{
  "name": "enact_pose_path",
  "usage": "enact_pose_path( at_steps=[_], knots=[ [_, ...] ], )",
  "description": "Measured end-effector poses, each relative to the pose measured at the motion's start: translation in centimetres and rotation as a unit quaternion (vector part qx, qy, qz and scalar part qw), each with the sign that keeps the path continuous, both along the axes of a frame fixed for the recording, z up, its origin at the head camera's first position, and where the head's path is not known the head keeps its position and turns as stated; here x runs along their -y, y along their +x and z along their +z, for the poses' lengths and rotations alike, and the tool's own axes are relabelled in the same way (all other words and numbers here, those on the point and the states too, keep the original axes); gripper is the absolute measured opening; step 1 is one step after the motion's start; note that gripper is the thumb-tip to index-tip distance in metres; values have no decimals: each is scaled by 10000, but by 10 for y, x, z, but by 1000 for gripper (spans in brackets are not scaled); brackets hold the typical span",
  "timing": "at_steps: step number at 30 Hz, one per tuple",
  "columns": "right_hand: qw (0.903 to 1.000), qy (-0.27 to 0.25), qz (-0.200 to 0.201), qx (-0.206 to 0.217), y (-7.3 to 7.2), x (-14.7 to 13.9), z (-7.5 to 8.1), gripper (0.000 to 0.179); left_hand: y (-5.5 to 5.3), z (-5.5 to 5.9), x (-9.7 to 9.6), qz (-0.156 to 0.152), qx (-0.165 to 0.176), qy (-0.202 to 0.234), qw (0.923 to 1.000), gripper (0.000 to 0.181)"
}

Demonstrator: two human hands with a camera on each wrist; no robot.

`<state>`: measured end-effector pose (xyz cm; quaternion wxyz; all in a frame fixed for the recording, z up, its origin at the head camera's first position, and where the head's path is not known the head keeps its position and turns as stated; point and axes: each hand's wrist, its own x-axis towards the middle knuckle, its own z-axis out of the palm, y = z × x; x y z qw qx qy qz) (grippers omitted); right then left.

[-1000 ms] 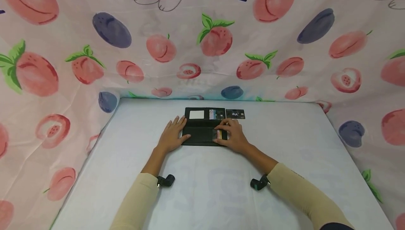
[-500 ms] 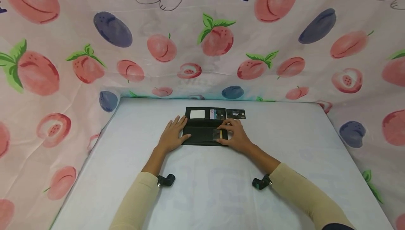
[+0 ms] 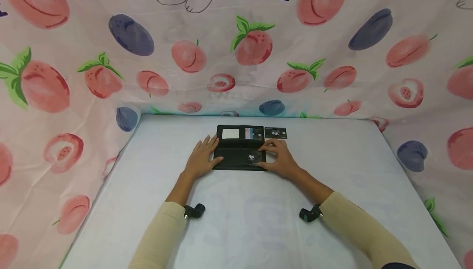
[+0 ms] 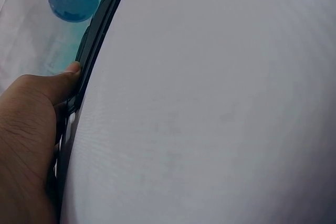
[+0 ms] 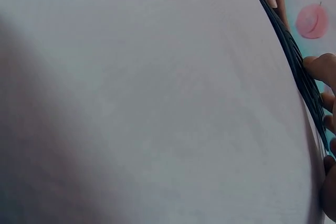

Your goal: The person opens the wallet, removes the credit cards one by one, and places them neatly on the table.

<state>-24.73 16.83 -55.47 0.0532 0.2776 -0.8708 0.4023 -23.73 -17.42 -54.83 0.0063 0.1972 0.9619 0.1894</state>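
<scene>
A black wallet point(image 3: 230, 159) lies unfolded on the white table in the head view. My left hand point(image 3: 199, 160) rests at its left edge, fingers extended and the thumb on the lower panel. At the right end of that panel is a dark card point(image 3: 253, 158) with pale lettering that looks like "Vip". My right hand point(image 3: 281, 159) pinches this card between thumb and forefinger. In the left wrist view the thumb presses on the wallet's edge point(image 4: 94, 45). Low wrist angles hide the card faces.
Another black "Vip" card point(image 3: 275, 133) lies just right of the wallet's upper panel. That panel has a white window point(image 3: 230, 134) and a colourful card point(image 3: 253, 133) in it. A fruit-print sheet point(image 3: 221, 47) rises behind the white table point(image 3: 236, 219).
My right hand has shifted slightly right. The pink and yellow patch between its fingers has gone from sight, and dark card with pale lettering shows there now. My left hand stays put.
</scene>
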Motion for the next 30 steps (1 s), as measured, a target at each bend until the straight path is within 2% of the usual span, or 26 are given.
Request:
enact_pose_path(
  at_steps=[8,14,21,30],
  knots=[
    [9988,423,161,-184,-1,4,2,53,0,-1,2,24,-3,39,10000,80],
    [9968,776,32,-184,2,13,3,62,1,-2,1,2,-15,46,10000,79],
    [9968,799,-54,-38,4,16,8,60,3,-1,0,-18,-2,89,10000,80],
    [9971,753,17,-70,3,15,9,59,2,0,-1,-29,-166,76,9998,80]
  ],
)
